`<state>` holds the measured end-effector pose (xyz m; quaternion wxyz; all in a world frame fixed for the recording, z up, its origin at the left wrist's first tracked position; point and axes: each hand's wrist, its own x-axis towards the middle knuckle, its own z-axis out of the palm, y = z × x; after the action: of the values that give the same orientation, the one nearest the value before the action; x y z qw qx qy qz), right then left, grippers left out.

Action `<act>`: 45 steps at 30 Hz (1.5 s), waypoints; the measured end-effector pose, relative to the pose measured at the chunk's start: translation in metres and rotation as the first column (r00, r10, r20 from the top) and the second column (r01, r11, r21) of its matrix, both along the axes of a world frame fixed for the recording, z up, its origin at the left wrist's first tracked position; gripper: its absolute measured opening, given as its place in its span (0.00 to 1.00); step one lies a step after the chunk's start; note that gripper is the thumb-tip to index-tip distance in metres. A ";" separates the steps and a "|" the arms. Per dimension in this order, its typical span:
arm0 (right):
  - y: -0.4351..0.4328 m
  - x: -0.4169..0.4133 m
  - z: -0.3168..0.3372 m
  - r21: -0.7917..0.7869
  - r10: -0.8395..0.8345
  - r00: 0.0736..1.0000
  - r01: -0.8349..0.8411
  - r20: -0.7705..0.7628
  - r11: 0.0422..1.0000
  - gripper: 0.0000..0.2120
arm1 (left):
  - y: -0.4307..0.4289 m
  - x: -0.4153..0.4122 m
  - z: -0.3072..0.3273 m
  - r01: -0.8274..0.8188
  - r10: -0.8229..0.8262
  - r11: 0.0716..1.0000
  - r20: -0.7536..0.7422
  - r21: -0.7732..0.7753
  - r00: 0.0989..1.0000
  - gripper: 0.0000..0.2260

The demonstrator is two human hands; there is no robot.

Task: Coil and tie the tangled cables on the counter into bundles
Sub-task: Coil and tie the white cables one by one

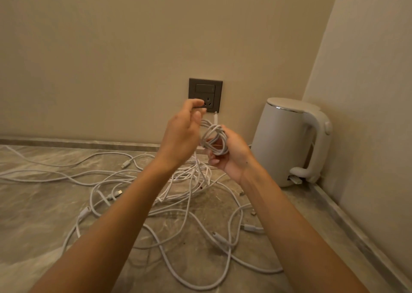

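My right hand [231, 159] is raised above the counter and grips a small coil of white cable [215, 140]; one connector end [215, 117] sticks up from the coil. My left hand [184, 134] is just left of the coil, with thumb and forefinger pinching a thin dark strip [199, 108], seen against the wall socket. White strands run from the coil towards the left hand. Below both arms, a tangle of white cables [178, 194] with several plug ends sprawls over the marbled counter [44, 214].
A dark wall socket with a switch [205, 90] is on the wall behind my hands. A white electric kettle [292, 141] stands in the right corner, close to the right wall. A low ledge [66, 142] runs along the counter's back.
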<state>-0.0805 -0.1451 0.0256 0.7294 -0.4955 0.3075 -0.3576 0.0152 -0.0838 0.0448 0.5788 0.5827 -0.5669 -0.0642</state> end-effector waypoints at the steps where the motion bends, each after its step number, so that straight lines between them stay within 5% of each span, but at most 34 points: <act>1: -0.001 -0.002 0.001 0.001 0.012 1.000 -0.012 0.012 1.000 0.20 | 0.002 0.004 0.003 0.012 -0.011 0.999 -0.048 0.038 0.999 0.12; 6: -0.001 -0.009 0.004 -0.042 0.024 0.999 -0.026 -0.045 0.999 0.22 | 0.012 0.013 0.012 0.141 -0.126 0.948 -0.069 0.286 0.990 0.08; 10: -0.001 -0.012 0.007 -0.315 -0.056 0.987 0.007 -0.147 0.949 0.29 | 0.012 0.018 0.012 0.061 -0.030 0.968 -0.131 0.242 0.991 0.04; 15: 0.003 -0.005 0.007 -0.530 -0.064 0.952 -0.110 -0.299 0.841 0.22 | 0.009 0.020 0.009 -0.033 0.058 0.987 -0.154 0.158 0.986 0.03; 20: 0.004 -0.006 0.003 -0.490 -0.054 0.980 -0.049 -0.194 0.871 0.15 | 0.008 0.015 0.008 -0.031 0.040 0.988 -0.055 0.151 0.998 0.04; 27: -0.002 -0.012 0.003 -0.231 0.078 0.995 -0.089 -0.054 0.969 0.15 | 0.003 0.008 0.005 -0.015 0.012 0.988 0.022 0.157 1.000 0.05; 35: 0.000 -0.016 0.007 -0.336 0.142 0.984 -0.169 -0.106 0.927 0.03 | 0.008 0.016 0.006 0.009 -0.006 0.993 -0.023 0.122 1.000 0.04; 45: -0.002 -0.017 0.008 -0.301 0.175 0.978 -0.200 -0.109 0.932 0.07 | 0.004 0.013 0.003 -0.029 0.022 0.993 0.064 0.111 0.998 0.06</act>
<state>-0.0974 -0.1470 0.0331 0.6602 -0.6452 0.2279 -0.3097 0.0287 -0.0794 0.0482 0.5278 0.6231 -0.5729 -0.0701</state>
